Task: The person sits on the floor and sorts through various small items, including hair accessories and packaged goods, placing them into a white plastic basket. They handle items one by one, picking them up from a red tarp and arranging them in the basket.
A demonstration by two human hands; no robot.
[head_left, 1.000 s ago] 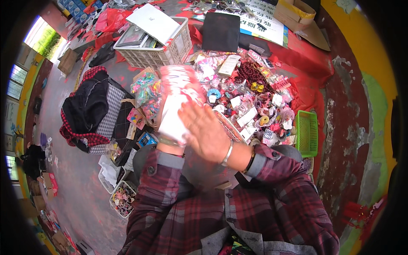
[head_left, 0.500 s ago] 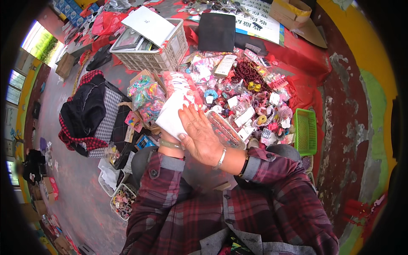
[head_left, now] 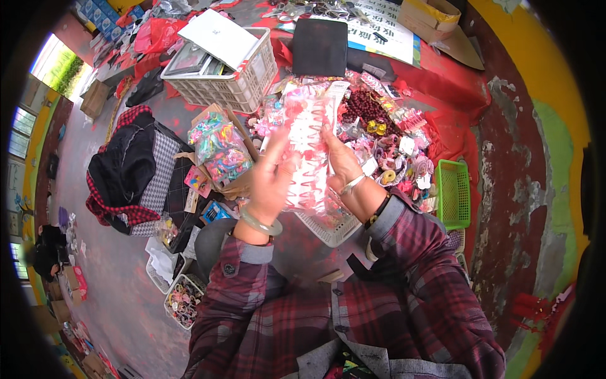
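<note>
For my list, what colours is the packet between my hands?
The packet is white and pinkish red; head view shows it best.

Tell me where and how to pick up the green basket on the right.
Take the green basket by its right-hand long rim, probably from above: its open top shows, and that edge looks free, while the pile of accessories crowds its left.
</note>
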